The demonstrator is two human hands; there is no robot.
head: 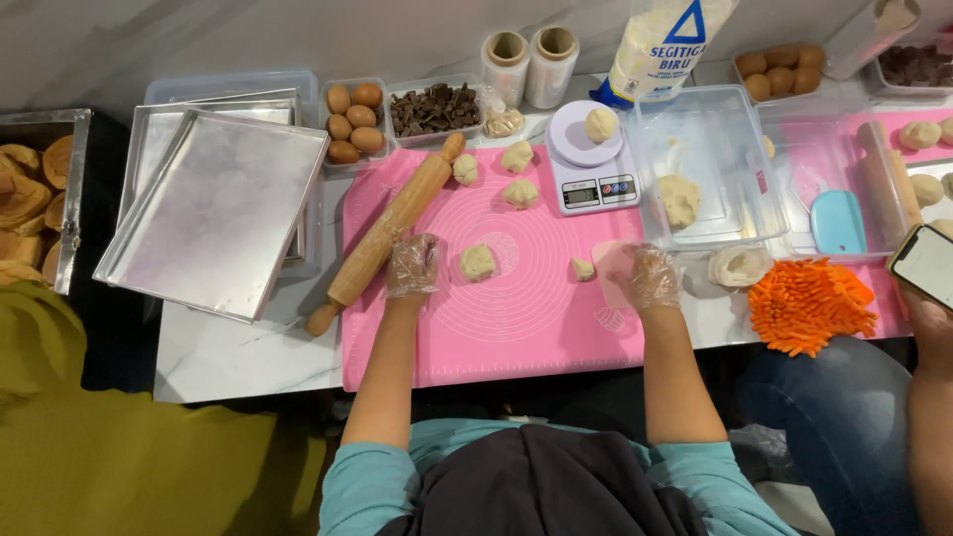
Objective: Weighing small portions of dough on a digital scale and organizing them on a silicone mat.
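Observation:
My left hand (413, 265), in a clear plastic glove, rests on the pink silicone mat (516, 328) just left of a small dough ball (478, 262). My right hand (650, 278), also gloved, holds a pink dough scraper (612, 270) upright on the mat. A tiny dough piece (583, 269) lies right beside the scraper. Three more dough pieces (518, 193) sit at the mat's far side. One dough ball (600, 124) rests on the white kitchen scale (592, 184). A bigger dough lump (680, 201) lies in a clear plastic tub (735, 213).
A wooden rolling pin (385, 230) lies diagonally at the mat's left edge, beside stacked metal trays (213, 208). Eggs (353, 123), chocolate chunks (434, 107), film rolls (529, 66) and a flour bag (663, 45) line the back. Another person's hand with a phone (925, 266) is at right, near an orange mitt (806, 304).

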